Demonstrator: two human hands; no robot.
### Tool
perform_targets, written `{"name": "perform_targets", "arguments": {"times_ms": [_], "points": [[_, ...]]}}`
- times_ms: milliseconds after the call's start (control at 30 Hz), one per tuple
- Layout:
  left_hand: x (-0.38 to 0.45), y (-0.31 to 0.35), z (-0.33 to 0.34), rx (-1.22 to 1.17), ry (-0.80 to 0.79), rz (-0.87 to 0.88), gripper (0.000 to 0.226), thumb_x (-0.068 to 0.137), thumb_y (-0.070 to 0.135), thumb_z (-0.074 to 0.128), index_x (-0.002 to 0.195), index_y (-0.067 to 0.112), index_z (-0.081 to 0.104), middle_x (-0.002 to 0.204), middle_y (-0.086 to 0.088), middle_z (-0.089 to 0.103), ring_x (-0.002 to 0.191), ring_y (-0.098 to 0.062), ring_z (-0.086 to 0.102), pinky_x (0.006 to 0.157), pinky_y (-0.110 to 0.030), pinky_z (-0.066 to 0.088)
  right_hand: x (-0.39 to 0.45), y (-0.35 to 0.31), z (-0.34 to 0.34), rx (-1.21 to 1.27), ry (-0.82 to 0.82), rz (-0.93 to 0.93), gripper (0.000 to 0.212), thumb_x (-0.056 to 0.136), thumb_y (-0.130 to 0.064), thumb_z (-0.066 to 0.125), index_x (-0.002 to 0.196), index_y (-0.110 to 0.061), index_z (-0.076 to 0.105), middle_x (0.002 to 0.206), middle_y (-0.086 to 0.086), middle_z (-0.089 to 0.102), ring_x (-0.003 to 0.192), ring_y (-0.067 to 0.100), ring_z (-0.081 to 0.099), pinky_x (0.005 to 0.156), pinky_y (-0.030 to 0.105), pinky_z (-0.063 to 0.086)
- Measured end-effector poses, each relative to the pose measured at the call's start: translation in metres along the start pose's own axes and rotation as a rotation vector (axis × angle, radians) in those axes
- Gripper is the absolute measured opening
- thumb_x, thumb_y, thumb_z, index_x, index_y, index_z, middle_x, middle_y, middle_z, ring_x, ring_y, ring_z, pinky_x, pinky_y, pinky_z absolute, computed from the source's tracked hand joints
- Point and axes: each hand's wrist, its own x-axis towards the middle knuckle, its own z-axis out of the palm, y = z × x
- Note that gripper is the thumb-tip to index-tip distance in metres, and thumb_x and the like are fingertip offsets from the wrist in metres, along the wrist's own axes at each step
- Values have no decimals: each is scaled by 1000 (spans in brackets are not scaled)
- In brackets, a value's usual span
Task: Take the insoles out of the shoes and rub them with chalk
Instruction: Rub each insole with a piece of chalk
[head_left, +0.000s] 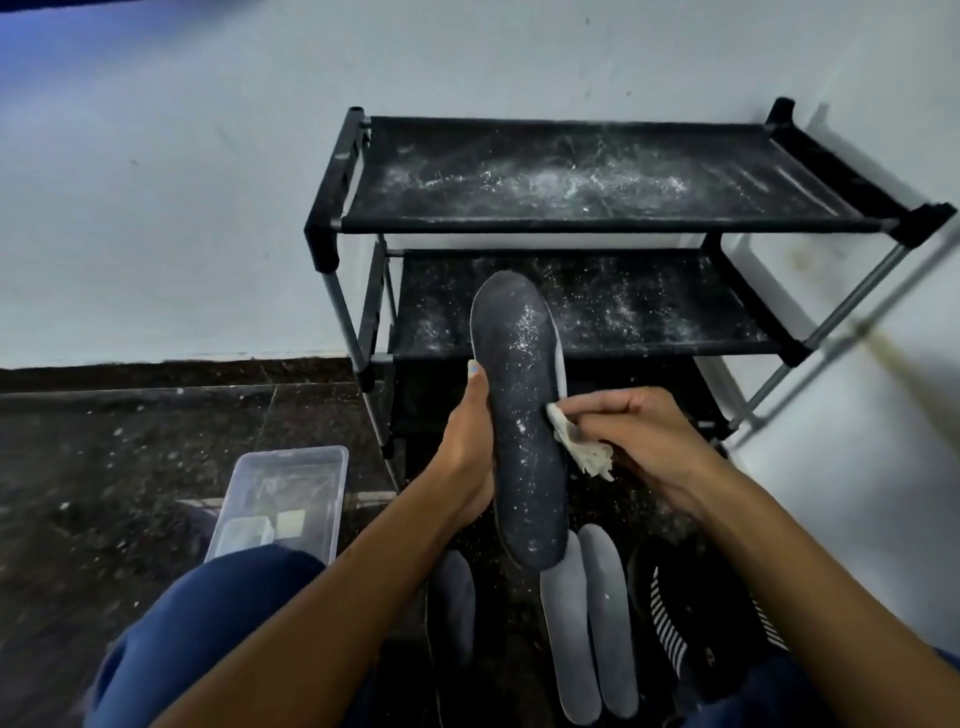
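Black fabric shelves of the shoe rack (597, 176), dusted white, stand against the wall at the far edge of the dark floor (130, 441). Before them the dark insole (524, 415) is held up off the floor, its long axis running away from the person, toe end toward the rack and heel end low, over two grey insoles (589, 623) lying side by side on the floor. A striped shoe (675, 618) lies just right of those, and a clear plastic box (283, 499) sits to the left. The left hand (465, 457) grips the insole's left edge, fingers curled behind it, thumb up the side. The right hand (639, 436) pinches a pale chalky lump (582, 441) against the insole's right edge, mid-length, so I'd guess the next rub runs along that axis.
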Motion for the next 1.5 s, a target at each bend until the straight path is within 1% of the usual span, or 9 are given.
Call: {"name": "perform_targets", "arguments": {"times_ms": [167, 300, 400, 600, 733, 933, 1100, 1300, 1500], "points": [[2, 6, 1, -102, -100, -67, 81, 91, 70, 14, 121, 10, 60, 98, -10, 74, 86, -20, 72, 61, -30, 58, -3, -10, -7, -41, -49, 56, 24, 70, 4, 65, 75, -16, 77, 75, 9, 73, 70, 11, 66, 68, 21, 52], [-1, 5, -5, -228, -115, -96, 93, 83, 79, 14, 118, 8, 62, 113, -23, 67, 104, -33, 66, 81, -42, 55, -11, -13, -9, -129, -149, 78, 26, 69, 4, 64, 73, -18, 77, 67, -1, 72, 64, -1, 64, 58, 12, 48], [-5, 6, -8, -337, -182, -134, 101, 77, 85, 13, 118, 4, 59, 117, -30, 62, 108, -40, 62, 89, -50, 49, -18, -15, -7, -211, -214, 96, 25, 67, 1, 64, 74, -19, 77, 78, 3, 74, 76, 3, 66, 65, 14, 50], [-6, 7, -12, -336, -168, -127, 101, 81, 81, 9, 113, 1, 62, 109, -25, 67, 95, -37, 68, 68, -44, 58, -23, -22, -10, -301, -322, 126, 25, 71, 3, 63, 76, -18, 75, 67, -2, 66, 61, 2, 56, 54, 16, 45], [-8, 6, -12, -373, -186, -128, 101, 80, 82, 14, 103, 1, 68, 108, -26, 67, 89, -37, 70, 71, -51, 57, -18, -26, -10, -180, -58, -72, 27, 74, 7, 65, 71, -20, 71, 62, -6, 67, 56, 1, 58, 49, 11, 44], [-10, -3, -2, -207, -289, -154, 91, 85, 76, 19, 105, 4, 70, 112, -22, 66, 90, -36, 69, 81, -51, 56, -10, -29, 9, -265, 369, -518, 31, 76, -1, 64, 92, -27, 69, 90, -11, 69, 78, 1, 63, 68, 10, 50], [-12, -6, 0, -127, -274, -137, 76, 91, 67, 25, 120, 7, 61, 112, -21, 67, 92, -36, 69, 80, -43, 57, -8, -29, 21, -506, 397, -726, 21, 81, 0, 65, 99, -8, 71, 92, 0, 66, 73, 7, 64, 72, 15, 49], [-11, -9, -5, -59, -167, -68, 58, 96, 55, 34, 84, 17, 76, 92, -7, 75, 81, -15, 72, 64, -25, 57, -5, -23, 29, -774, 338, -739, 24, 83, 1, 61, 106, -4, 69, 102, 9, 68, 92, 20, 64, 86, 35, 50], [-11, -8, -6, -80, -138, -59, 52, 98, 49, 34, 98, 11, 70, 98, -13, 72, 84, -20, 70, 78, -32, 58, -13, -17, 39, -776, 234, -772, 21, 80, 1, 65, 99, -4, 72, 95, 8, 69, 85, 13, 63, 83, 18, 47]]}}
